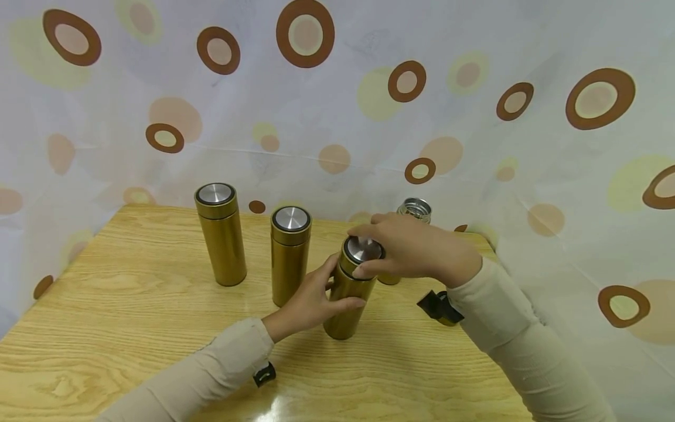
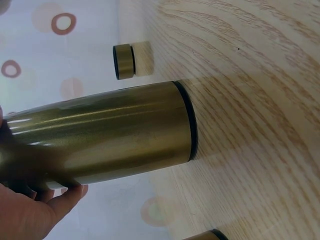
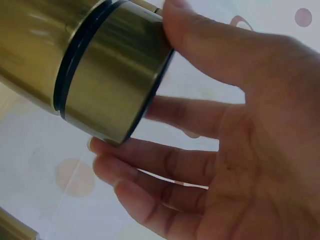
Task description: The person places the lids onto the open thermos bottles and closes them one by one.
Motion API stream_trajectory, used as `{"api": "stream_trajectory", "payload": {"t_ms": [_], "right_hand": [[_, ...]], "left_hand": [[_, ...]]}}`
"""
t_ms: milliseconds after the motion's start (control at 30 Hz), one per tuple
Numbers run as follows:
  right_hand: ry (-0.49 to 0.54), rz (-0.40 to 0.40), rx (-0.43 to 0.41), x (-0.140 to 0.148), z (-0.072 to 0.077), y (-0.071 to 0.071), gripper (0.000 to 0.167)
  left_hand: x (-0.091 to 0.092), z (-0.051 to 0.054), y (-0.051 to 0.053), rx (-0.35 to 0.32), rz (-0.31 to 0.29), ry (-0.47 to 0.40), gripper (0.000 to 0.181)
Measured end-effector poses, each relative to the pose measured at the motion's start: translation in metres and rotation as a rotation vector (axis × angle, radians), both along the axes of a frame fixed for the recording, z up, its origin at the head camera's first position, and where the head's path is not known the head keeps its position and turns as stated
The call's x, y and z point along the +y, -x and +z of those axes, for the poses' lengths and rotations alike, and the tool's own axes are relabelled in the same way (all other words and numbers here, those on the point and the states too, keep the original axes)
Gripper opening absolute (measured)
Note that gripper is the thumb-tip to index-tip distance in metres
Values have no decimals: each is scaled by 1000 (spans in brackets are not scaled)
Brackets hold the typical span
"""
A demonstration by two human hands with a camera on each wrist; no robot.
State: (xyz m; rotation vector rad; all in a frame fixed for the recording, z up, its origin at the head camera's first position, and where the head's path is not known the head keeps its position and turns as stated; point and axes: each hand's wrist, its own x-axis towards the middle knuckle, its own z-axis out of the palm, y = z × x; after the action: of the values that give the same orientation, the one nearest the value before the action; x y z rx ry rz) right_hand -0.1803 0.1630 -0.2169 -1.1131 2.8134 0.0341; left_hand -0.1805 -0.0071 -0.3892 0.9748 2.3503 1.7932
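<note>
A gold vacuum flask (image 1: 344,308) stands slightly tilted on the table in the head view. My left hand (image 1: 308,302) grips its body, thumb across the near side. From above, my right hand (image 1: 408,243) pinches the flask's lid (image 1: 362,249), which has a silver top. Thumb and fingertips touch opposite sides of that lid (image 3: 117,75) in the right wrist view. A dark ring runs between lid and body there. The flask's base (image 2: 185,122) meets the table in the left wrist view.
Two lidded gold flasks (image 1: 221,246) (image 1: 290,258) stand to the left. Behind my right hand is a flask with a bare metal mouth (image 1: 415,206). A loose gold lid (image 2: 125,61) lies on the wooden table (image 1: 132,305). A patterned sheet (image 1: 337,105) hangs behind.
</note>
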Motion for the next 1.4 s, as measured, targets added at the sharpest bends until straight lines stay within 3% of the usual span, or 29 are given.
{"api": "stream_trajectory", "payload": {"t_ms": [233,1000,1400], "right_hand": [[53,-86,95,-4,-8,-3,51],[100,-347,365,-21,-30,-11,60],[135,-411,366,-24,-34,-13,63]], "left_hand": [[-1,-1,0,-12,1,-1,82],[0,-2,0,18,-11,-13,80],[0,-2,0,20,4,-5,80]]}}
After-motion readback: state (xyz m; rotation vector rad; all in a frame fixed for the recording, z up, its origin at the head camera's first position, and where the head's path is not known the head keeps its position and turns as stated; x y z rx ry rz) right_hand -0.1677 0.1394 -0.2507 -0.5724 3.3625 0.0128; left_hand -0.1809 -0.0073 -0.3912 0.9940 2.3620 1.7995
